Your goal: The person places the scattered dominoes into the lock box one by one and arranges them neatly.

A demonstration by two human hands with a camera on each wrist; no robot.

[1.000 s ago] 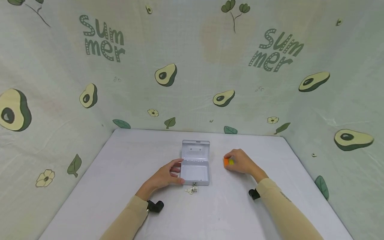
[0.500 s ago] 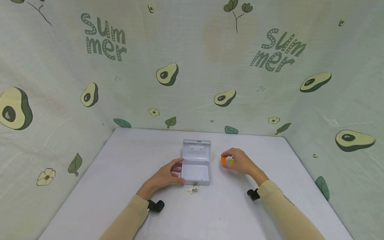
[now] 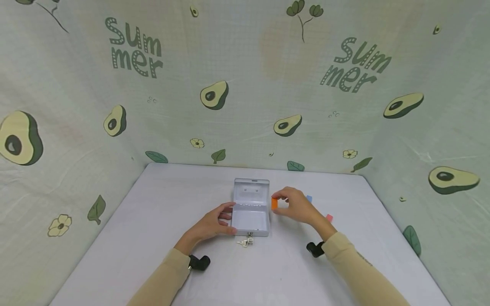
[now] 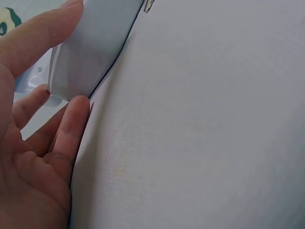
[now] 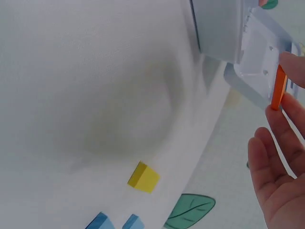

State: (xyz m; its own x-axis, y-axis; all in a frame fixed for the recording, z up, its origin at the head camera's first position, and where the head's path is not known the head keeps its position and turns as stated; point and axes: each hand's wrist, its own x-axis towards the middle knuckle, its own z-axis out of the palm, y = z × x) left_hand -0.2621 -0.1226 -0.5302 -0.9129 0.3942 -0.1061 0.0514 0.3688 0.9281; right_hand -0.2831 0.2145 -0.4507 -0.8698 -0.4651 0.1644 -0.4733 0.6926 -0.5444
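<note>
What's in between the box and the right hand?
The orange block: the right hand pinches it at its fingertips, just right of the open box. The head view shows it.

In the head view the right hand [image 3: 297, 207] completely hides the yellow block [image 5: 144, 177] and much of a blue block [image 3: 309, 198], while its wrist screens part of a pink block [image 3: 329, 218]. The keys [image 3: 244, 243] near the box [image 3: 250, 219] are too small to make out — in the left wrist view, a metal scrap [image 4: 149, 5] cut by the edge can't be identified. The right wrist view crops two more blue shapes [image 5: 100, 222], and fingers cover the ends of the orange block [image 5: 279, 88].
</note>
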